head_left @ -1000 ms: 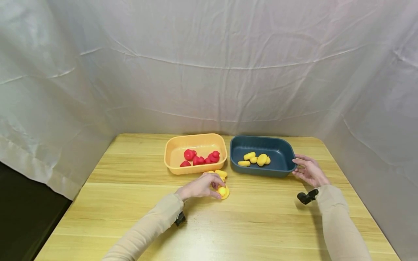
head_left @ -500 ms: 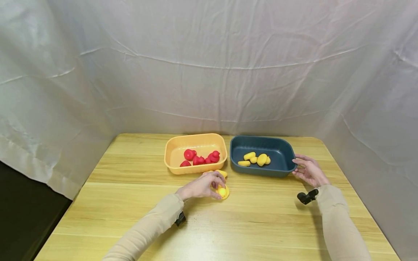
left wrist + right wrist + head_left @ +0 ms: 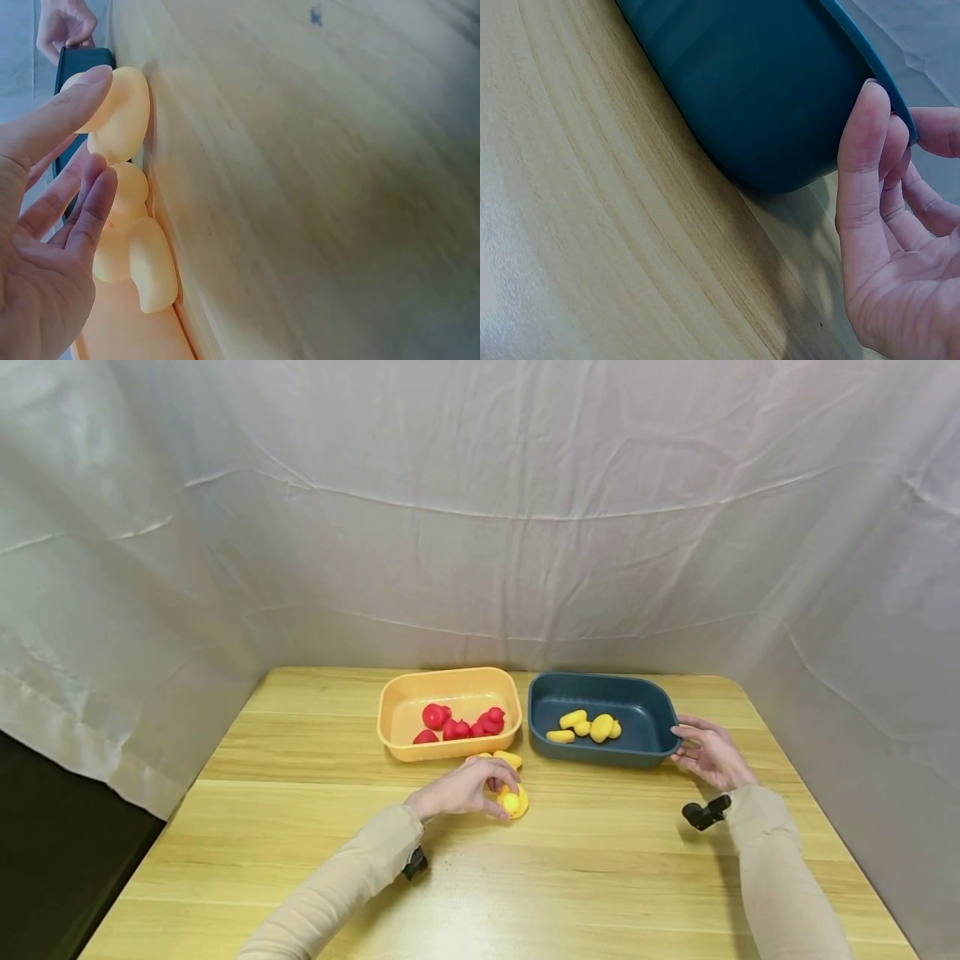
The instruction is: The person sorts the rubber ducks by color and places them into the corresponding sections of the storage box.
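Note:
My left hand [image 3: 468, 789] is over the table, with thumb and fingertips pinching a yellow toy duck [image 3: 520, 803] that has a rounded body and ball-like head. In the left wrist view the thumb lies across the duck [image 3: 129, 112], fingers on its other side. More yellow toys [image 3: 154, 266] lie just beyond, partly hidden by that hand in the head view. At the right, my right hand [image 3: 711, 753] holds the end rim of the dark blue bin [image 3: 637, 758]; the right wrist view shows the thumb pressed on its outer wall [image 3: 765, 97]. Several yellow pieces [image 3: 602, 727] lie inside.
A yellow-orange bin [image 3: 390, 747] with several red toys [image 3: 455, 729] stands left of the blue bin. Both are at the back of the wooden table [image 3: 585, 877]. White curtains [image 3: 510, 527] hang behind and at the sides.
The yellow toy duck has turned or shifted slightly within my left fingertips. My right hand and both bins are where they were.

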`<state>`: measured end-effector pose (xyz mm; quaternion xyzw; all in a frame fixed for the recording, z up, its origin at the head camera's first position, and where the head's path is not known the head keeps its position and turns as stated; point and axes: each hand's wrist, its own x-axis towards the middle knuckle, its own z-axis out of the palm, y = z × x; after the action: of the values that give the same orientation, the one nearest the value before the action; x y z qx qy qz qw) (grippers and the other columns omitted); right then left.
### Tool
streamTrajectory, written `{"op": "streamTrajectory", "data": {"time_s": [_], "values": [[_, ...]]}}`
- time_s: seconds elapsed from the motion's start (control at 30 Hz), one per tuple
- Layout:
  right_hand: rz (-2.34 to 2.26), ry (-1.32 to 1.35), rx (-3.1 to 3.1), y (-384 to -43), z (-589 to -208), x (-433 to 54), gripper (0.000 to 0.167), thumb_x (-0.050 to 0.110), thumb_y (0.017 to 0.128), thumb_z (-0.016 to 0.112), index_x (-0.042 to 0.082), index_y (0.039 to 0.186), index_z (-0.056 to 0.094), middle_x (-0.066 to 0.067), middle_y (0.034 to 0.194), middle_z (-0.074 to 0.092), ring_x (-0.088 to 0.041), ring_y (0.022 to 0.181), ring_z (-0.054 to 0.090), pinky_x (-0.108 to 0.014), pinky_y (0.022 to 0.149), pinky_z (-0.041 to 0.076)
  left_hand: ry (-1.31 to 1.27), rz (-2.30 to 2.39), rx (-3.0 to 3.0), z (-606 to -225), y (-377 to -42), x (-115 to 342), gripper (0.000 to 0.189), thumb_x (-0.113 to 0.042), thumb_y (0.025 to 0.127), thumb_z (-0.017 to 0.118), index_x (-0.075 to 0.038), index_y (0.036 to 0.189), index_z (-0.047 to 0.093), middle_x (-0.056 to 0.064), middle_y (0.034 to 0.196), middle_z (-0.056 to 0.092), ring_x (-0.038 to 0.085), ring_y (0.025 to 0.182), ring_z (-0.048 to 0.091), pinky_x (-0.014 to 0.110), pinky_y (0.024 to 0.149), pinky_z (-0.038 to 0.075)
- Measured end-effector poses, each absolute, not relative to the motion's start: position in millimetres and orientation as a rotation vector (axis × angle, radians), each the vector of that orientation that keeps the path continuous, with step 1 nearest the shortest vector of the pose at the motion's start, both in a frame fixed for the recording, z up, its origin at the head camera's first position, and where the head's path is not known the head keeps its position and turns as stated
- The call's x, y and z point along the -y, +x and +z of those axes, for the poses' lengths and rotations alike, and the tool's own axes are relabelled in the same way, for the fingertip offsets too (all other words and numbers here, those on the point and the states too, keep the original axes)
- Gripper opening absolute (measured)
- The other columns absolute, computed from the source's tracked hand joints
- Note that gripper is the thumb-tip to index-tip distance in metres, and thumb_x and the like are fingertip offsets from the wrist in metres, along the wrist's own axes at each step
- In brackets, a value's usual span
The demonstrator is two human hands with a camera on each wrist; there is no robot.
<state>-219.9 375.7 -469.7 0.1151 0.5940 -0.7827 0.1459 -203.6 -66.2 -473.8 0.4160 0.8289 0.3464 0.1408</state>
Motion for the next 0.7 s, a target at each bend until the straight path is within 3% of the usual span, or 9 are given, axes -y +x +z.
{"op": "streamTrajectory", "data": {"time_s": [0.3, 0.7], "values": [[-2.262, 0.329, -1.705, -219.8, -469.3, -375.1, 0.017, 0.011, 0.102, 0.058, 0.024, 0.109, 0.064, 0.004, 0.091, 0.066, -0.013, 0.068, 0.064, -0.024, 0.068, 0.061, 1.174, 1.179, -2.343, -471.4, -202.9, 66.8, 0.028, -0.01, 0.076, 0.089, -0.006, 0.098, 0.072, 0.015, 0.125, 0.068, 0.024, 0.116, 0.062, 0.035, 0.1, 0.058], [-2.26, 0.338, -1.702, -219.4, -470.1, -375.2, 0.017, 0.011, 0.102, 0.057, 0.025, 0.109, 0.064, 0.004, 0.091, 0.066, -0.012, 0.068, 0.064, -0.024, 0.067, 0.061, 1.127, 1.337, -2.332, -467.3, -201.7, 65.6, 0.031, -0.011, 0.077, 0.088, -0.007, 0.103, 0.072, 0.009, 0.119, 0.068, 0.019, 0.113, 0.063, 0.035, 0.103, 0.057]]}}
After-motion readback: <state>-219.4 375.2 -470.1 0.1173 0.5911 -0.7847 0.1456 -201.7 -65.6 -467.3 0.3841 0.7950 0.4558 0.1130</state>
